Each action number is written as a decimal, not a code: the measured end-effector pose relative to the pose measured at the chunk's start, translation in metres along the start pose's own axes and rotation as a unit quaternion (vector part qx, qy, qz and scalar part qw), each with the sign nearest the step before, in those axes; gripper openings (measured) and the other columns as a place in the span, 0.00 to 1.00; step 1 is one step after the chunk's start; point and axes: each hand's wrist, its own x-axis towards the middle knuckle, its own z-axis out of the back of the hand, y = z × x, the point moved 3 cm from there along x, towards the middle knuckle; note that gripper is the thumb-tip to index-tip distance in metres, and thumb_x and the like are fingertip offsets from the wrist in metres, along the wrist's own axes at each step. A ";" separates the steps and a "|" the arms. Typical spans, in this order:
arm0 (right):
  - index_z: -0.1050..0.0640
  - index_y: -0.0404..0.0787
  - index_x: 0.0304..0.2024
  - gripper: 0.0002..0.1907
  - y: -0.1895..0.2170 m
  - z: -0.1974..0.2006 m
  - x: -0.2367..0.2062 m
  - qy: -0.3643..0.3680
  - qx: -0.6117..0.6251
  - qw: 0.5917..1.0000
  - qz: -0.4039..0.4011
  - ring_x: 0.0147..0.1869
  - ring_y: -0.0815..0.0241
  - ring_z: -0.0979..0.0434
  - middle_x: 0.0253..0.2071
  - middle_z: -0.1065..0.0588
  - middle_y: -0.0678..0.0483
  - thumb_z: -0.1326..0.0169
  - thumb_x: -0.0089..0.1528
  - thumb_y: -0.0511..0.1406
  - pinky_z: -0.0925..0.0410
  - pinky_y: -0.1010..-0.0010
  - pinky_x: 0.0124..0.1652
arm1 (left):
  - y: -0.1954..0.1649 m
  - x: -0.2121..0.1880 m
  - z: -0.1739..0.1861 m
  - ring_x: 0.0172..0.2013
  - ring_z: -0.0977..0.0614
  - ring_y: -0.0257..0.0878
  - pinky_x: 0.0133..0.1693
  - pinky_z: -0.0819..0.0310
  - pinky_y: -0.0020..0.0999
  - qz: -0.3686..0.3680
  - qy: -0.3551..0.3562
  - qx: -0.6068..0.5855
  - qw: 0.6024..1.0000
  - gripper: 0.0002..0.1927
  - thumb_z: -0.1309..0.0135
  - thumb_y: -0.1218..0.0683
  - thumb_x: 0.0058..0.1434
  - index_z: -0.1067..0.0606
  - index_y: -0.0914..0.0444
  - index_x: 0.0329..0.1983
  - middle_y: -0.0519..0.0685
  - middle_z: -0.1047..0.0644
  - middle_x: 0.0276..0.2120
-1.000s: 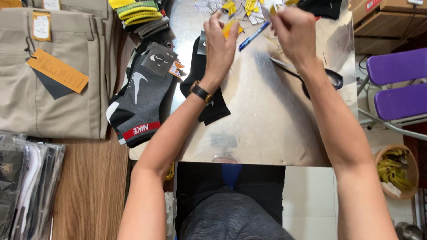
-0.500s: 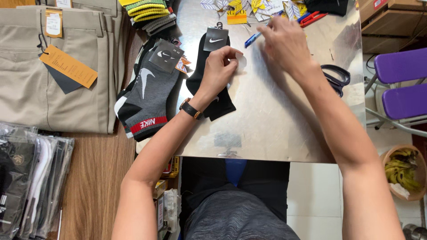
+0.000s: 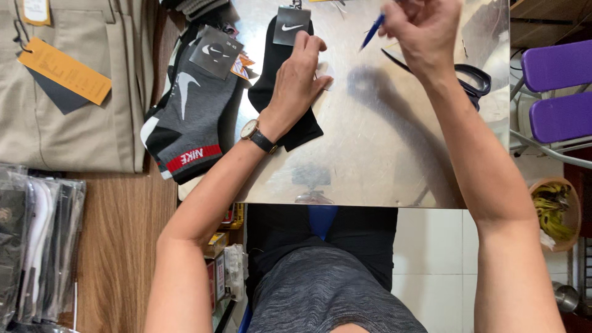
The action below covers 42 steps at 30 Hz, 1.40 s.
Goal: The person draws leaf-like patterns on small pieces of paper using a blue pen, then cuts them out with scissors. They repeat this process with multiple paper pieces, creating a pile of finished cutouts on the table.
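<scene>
Left hand [image 3: 299, 77] flat, fingers [image 3: 311, 46] pressed together on black sock [image 3: 271, 68] on metal table [image 3: 382, 154]; right hand [image 3: 422, 31] pinching blue pen [image 3: 372, 31] above (scissors [image 3: 472, 77] nearby).

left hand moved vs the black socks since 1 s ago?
Yes. The left hand came down from the socks' top edge onto the black socks, now pressing them flat on the metal table.

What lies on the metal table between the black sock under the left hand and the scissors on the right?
In the head view, only bare shiny metal table lies between the black sock and the scissors; the right hand's shadow falls across it.
</scene>
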 end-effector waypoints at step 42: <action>0.34 0.32 0.41 0.13 -0.091 -0.071 -0.036 0.068 0.015 0.973 -0.220 0.30 0.64 0.23 0.33 0.25 0.47 0.42 0.75 0.23 0.30 0.77 0.31 | 0.054 -0.037 0.006 0.64 0.33 0.52 0.65 0.41 0.46 -0.112 0.135 0.095 0.980 0.30 0.43 0.41 0.74 0.28 0.70 0.66 0.62 0.36 0.67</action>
